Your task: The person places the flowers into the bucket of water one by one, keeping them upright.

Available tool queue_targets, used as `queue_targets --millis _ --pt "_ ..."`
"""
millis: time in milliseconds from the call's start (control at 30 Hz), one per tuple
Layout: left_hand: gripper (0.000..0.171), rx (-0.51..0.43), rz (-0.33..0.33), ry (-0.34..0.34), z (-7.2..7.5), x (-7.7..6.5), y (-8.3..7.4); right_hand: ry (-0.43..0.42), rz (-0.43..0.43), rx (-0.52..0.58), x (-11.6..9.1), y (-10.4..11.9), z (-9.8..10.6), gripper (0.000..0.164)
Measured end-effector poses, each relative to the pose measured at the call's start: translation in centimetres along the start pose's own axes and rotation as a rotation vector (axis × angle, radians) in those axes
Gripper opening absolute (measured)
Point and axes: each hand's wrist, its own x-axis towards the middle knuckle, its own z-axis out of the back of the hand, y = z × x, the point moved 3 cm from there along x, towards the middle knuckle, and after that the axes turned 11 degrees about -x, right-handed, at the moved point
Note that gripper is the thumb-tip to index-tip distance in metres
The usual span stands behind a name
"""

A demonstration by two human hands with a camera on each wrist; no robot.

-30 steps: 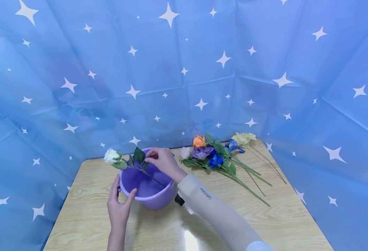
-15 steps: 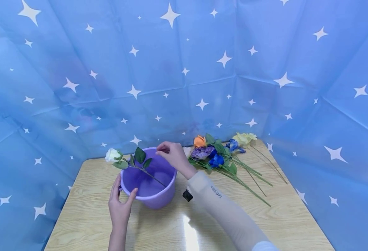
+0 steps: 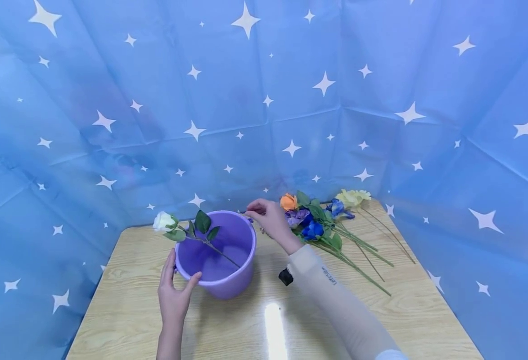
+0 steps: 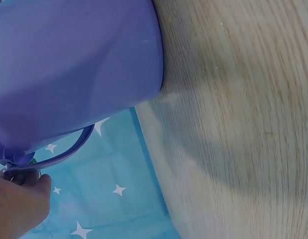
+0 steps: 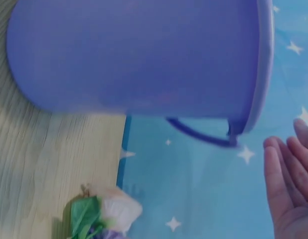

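Observation:
A purple bucket (image 3: pixel 228 289) stands upright on the table. Across its mouth leans a single white rose (image 3: pixel 163 221), its head out over the left rim and its stem slanting down inside. My left hand (image 3: pixel 175 302) holds the bucket at its left side, thumb at the front rim; in the left wrist view its fingers are by the handle (image 4: pixel 69 153). To the right of the far rim is my right hand (image 3: pixel 273 223), fingers loosely extended with nothing in them. The right wrist view shows that hand (image 5: pixel 293 184) apart from the bucket wall (image 5: pixel 139 55).
Right of the bucket lies a pile of artificial flowers: an orange rose (image 3: pixel 289 202), a purple flower (image 3: pixel 296 216), a blue flower (image 3: pixel 312 230) and a yellow one (image 3: pixel 353 198), stems toward the front right. A starry blue curtain (image 3: pixel 264 90) surrounds the table (image 3: pixel 228 332).
My right hand has let go of the white rose's leaf and moved right, out past the bucket's rim. The rose stays leaning in the bucket; my left hand keeps its place.

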Motion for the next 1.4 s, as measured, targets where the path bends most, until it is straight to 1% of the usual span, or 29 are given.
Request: queue_targets --millis 67,233,300,400,600,733,833,967,1100,1267,1400 --pt "0.101 0.007 0.011 0.039 -0.2 0.0 0.1 -0.013 -0.013 0.006 -0.2 -0.8 0.7 0.015" --pt "0.125 0.021 0.036 0.186 -1.1 0.0 0.2 -0.067 -0.042 -0.001 -0.8 -3.1 2.4 0.011" --pt "0.13 0.021 0.043 0.213 -1.2 0.1 0.3 -0.068 -0.055 -0.002 -1.1 -3.9 2.9 0.012" --pt "0.133 0.025 0.056 0.211 -1.2 0.1 0.3 -0.071 -0.07 -0.009 -1.6 -5.0 3.6 0.015" --pt "0.132 0.037 0.035 0.192 -1.2 0.3 0.0 -0.141 -0.114 -0.025 -2.3 -7.4 5.5 0.016" --pt "0.132 0.048 0.028 0.181 -1.1 0.4 -0.1 -0.158 -0.141 -0.027 -3.0 -8.9 7.0 0.018" --pt "0.132 0.058 0.03 0.183 -1.1 0.6 -0.1 -0.167 -0.176 -0.04 -3.7 -9.9 8.1 0.019" --pt "0.132 0.058 0.035 0.187 -1.1 0.7 0.0 -0.168 -0.225 -0.066 -4.6 -11.4 9.5 0.022" --pt "0.132 0.055 0.033 0.185 -1.0 0.7 0.2 -0.154 -0.277 -0.073 -5.7 -13.3 10.4 0.024" --pt "0.131 0.053 0.035 0.186 -1.1 0.7 0.3 -0.146 -0.308 -0.069 -7.1 -15.4 11.1 0.031" --pt "0.131 0.057 0.037 0.186 -1.0 0.7 0.4 -0.133 -0.328 -0.048 -8.2 -16.9 11.4 0.033"
